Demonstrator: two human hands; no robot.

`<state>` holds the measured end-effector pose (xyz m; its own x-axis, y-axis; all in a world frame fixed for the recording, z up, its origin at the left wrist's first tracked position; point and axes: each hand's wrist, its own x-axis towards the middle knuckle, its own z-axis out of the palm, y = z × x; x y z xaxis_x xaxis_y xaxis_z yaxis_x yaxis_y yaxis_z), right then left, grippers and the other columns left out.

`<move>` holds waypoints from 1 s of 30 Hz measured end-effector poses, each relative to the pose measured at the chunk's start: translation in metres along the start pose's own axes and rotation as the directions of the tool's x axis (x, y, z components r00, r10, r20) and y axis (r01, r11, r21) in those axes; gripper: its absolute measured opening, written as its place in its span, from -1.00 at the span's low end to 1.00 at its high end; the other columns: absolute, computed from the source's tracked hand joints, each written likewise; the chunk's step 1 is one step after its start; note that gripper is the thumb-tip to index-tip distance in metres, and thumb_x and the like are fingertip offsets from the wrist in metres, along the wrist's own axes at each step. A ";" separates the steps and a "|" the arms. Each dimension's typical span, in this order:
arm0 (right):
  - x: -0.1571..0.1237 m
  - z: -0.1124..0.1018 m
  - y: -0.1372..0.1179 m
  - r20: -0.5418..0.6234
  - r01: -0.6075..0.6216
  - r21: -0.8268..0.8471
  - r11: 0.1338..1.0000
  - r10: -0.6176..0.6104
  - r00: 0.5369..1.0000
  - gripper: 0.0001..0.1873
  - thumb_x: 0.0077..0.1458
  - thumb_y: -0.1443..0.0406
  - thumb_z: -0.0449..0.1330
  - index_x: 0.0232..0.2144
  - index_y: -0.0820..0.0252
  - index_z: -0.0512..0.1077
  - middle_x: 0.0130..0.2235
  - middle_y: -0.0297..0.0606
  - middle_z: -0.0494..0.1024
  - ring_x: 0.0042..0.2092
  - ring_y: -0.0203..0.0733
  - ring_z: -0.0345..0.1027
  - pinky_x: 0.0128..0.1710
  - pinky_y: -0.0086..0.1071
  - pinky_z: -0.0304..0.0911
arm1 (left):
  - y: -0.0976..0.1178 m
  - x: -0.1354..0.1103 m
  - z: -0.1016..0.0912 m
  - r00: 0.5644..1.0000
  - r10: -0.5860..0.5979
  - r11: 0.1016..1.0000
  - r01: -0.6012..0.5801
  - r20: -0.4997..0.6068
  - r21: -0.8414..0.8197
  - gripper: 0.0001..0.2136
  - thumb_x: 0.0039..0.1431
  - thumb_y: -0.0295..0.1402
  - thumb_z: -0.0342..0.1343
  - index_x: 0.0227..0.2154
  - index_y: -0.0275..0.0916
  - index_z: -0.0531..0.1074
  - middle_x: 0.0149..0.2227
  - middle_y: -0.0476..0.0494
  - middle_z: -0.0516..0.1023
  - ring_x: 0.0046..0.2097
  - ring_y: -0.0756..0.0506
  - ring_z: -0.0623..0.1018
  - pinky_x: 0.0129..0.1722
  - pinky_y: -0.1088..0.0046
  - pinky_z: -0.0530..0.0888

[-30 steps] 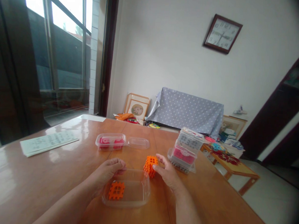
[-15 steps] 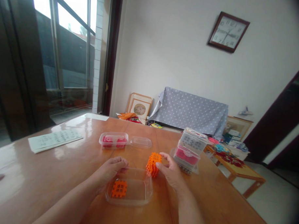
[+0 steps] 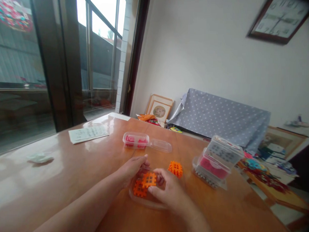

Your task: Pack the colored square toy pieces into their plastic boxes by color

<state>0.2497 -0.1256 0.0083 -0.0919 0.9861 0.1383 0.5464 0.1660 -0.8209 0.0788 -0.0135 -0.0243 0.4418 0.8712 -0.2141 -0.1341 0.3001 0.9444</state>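
Observation:
An orange square building tile [image 3: 149, 180] with notched edges and a window-like grid is pinched in my right hand [image 3: 170, 188], over a clear plastic container [image 3: 147, 204]. A second orange tile [image 3: 139, 190] lies inside it at the left, partly overlapped by the held one. My left hand [image 3: 134, 168] is closed at the container's far left rim, its fingertips partly hidden. Beyond my right hand, a stack of orange tiles [image 3: 176, 169] rests on the table.
A small clear box with pink contents [image 3: 135, 141] stands farther back, its lid [image 3: 161, 145] open beside it. Stacked clear boxes [image 3: 216, 162] are at the right. Papers [image 3: 89, 133] and a pale crumpled item [image 3: 40, 158] lie left on the wooden table [image 3: 73, 181].
My right hand has left the tile stack and moved left over the container with one tile. My left hand stays at the rim. The view has turned left.

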 end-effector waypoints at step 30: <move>0.008 0.007 -0.019 0.109 0.112 -0.145 0.983 -0.097 0.989 -0.55 0.12 0.42 0.10 -0.02 -0.06 0.57 -0.02 -0.30 0.65 0.01 -0.08 0.51 0.00 -0.29 0.30 | 0.003 -0.005 0.002 1.000 0.008 0.999 -0.009 -0.017 -0.043 -0.53 0.03 0.10 0.23 -0.37 -0.30 0.50 -0.40 -0.20 0.59 -0.38 -0.12 0.57 -0.32 0.35 0.46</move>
<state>0.2331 -0.1210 0.0213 -0.2343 0.9596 0.1560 0.6474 0.2737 -0.7113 0.0782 -0.0173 -0.0195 0.4251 0.8802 -0.2108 -0.1763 0.3090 0.9346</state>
